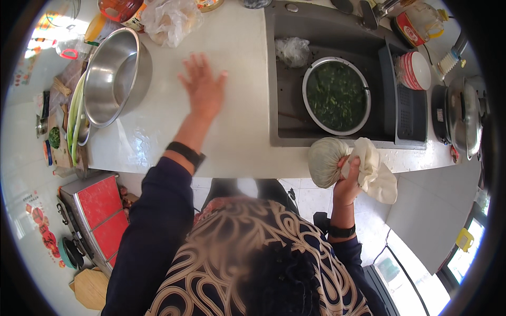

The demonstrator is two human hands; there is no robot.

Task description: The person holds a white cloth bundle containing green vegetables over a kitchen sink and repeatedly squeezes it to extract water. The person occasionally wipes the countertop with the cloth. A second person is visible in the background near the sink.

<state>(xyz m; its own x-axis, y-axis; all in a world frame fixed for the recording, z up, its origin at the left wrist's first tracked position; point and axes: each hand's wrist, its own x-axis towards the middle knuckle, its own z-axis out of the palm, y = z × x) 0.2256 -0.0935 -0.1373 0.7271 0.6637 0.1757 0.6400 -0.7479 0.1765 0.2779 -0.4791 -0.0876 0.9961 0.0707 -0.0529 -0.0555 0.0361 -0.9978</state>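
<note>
My left hand point(203, 89) is spread over the pale countertop point(241, 106), fingers apart and slightly blurred, with nothing in it. A large stainless steel bowl point(112, 79) leans tilted to its left. My right hand point(348, 183) grips the gathered neck of a cloth bag point(329, 162), whose rounded, full end bulges to the left and whose loose cloth hangs to the right. The bag is at the counter's front edge, just below the sink. Inside the dark sink point(290, 94) stands a round metal basin point(305, 93) of chopped greens in water.
A crumpled plastic bag point(293, 51) lies in the sink, beside a grey drain basket point(409, 114) with stacked bowls point(415, 71). Rightward is a lidded pot point(464, 114). Leeks point(75, 114) and a cutting board point(61, 152) lie at left; a plastic bag point(172, 19) sits behind.
</note>
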